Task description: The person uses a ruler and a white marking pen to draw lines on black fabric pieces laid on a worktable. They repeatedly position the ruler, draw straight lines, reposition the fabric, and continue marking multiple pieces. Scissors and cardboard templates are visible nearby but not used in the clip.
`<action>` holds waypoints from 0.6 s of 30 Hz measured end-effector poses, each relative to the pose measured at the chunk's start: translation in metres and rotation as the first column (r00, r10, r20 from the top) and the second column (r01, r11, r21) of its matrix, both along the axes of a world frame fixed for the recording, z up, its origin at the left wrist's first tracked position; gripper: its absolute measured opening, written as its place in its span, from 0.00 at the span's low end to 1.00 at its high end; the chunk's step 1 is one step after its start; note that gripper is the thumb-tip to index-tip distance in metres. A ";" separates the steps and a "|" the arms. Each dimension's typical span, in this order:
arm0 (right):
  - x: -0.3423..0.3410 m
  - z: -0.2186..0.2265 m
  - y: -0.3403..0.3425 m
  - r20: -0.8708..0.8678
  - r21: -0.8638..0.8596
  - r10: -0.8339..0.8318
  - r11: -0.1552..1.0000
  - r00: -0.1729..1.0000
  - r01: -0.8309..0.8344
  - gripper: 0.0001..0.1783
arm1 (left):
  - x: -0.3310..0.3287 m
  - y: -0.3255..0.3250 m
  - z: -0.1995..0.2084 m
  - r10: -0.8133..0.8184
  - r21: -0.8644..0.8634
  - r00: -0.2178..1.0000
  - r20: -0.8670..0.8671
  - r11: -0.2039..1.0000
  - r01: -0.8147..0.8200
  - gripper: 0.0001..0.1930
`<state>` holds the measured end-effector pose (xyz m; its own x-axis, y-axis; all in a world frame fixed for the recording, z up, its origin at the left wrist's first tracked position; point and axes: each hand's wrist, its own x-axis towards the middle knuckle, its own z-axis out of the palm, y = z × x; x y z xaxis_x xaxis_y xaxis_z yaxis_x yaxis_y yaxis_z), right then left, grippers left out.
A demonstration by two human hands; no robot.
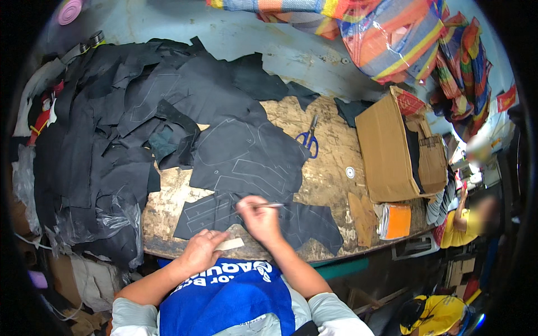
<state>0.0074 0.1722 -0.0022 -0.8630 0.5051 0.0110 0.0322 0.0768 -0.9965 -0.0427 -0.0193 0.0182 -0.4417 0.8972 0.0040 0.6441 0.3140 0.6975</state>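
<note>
A dark grey leather-like sheet (252,148) lies on the worktable, with pale outlines of pattern shapes drawn on it. Over its near part, my right hand (261,219) grips a slim pen (270,205) that points to the right. My left hand (202,250) is at the table's near edge, its fingers closed on one end of a short cream strip (231,244). That strip sticks out to the right, toward my right wrist. Beyond the sheet's right side rest blue-handled scissors (311,141).
Piled dark sheets (95,134) cover the table's left side, partly under clear plastic (109,221). An open cardboard box (386,148) stands at right, near an orange-and-white packet (395,220) and a brown scrap (361,218). Striped bags (386,42) hang above. Two people in yellow are at right.
</note>
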 end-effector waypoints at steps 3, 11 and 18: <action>0.050 0.013 0.056 -0.016 0.262 -0.316 0.914 0.949 0.309 0.11 | 0.001 0.001 -0.002 0.067 -0.068 0.992 0.109 0.996 -0.060 0.20; 0.141 0.010 0.126 0.185 0.834 -0.648 0.501 0.739 0.231 0.26 | -0.070 -0.052 0.002 0.647 0.030 0.723 -0.241 0.750 -0.661 0.14; 0.136 0.009 0.138 0.311 0.785 -0.626 0.594 0.715 0.178 0.30 | -0.069 -0.066 -0.036 0.510 0.140 0.761 -0.401 0.855 -0.499 0.16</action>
<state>0.1438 0.3100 0.0072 -0.5349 0.8343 0.1339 0.7102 0.5297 -0.4637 -0.1114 -0.0850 -0.0182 -0.7825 0.5421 0.3063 0.6222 0.6622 0.4175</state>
